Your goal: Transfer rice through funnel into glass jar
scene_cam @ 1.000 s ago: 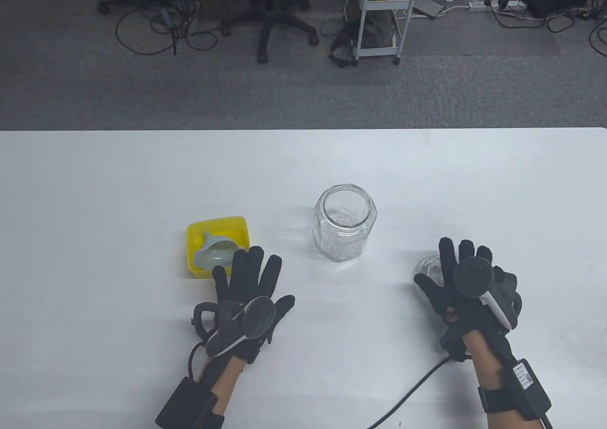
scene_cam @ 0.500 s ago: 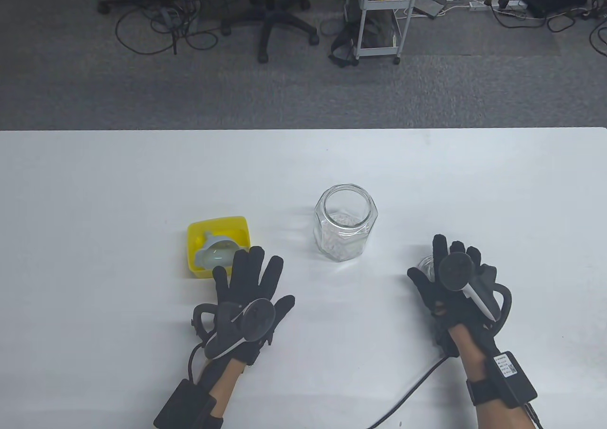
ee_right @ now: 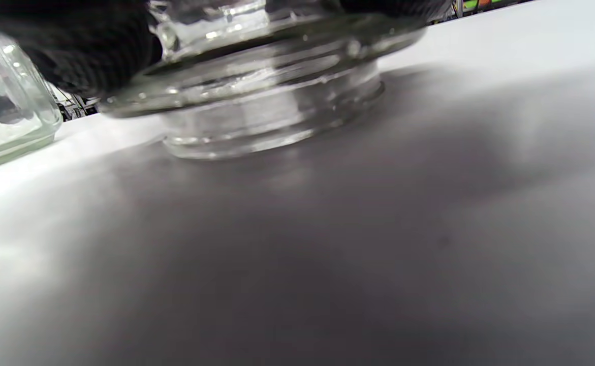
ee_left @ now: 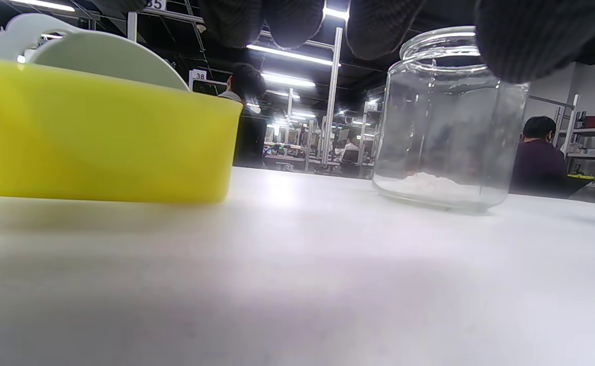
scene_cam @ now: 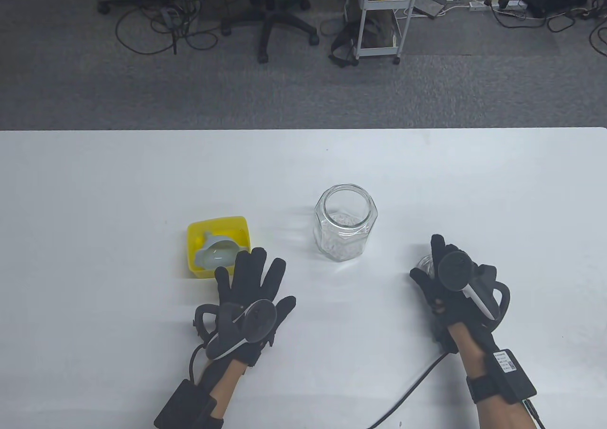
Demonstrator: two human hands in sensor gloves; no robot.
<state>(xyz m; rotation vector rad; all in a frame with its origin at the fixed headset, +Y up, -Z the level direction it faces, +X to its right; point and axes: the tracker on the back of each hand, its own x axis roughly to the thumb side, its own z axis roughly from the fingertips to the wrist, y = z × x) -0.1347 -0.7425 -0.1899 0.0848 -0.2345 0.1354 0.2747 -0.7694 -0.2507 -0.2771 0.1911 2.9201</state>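
Observation:
The glass jar [scene_cam: 345, 223] stands open at the table's middle with a thin layer of rice [ee_left: 429, 183] at its bottom. It also shows in the left wrist view [ee_left: 449, 117]. A pale funnel [scene_cam: 216, 253] lies in a yellow bin [scene_cam: 218, 221] left of the jar. My left hand [scene_cam: 251, 282] lies open with fingers spread, just in front of the bin and holding nothing. My right hand [scene_cam: 441, 268] is curled over a glass lid [scene_cam: 425, 263] right of the jar. In the right wrist view its fingers grip the top of the lid [ee_right: 272, 112], which rests on the table.
The white table [scene_cam: 95, 187] runs the full width; its far edge is well behind the jar. A cable [scene_cam: 412, 391] trails from my right wrist across the front of the table. Office chair and cart stand on the floor beyond.
My right hand has shifted slightly left and its fingers have curled down onto the glass lid. My left hand and the jar have stayed in place.

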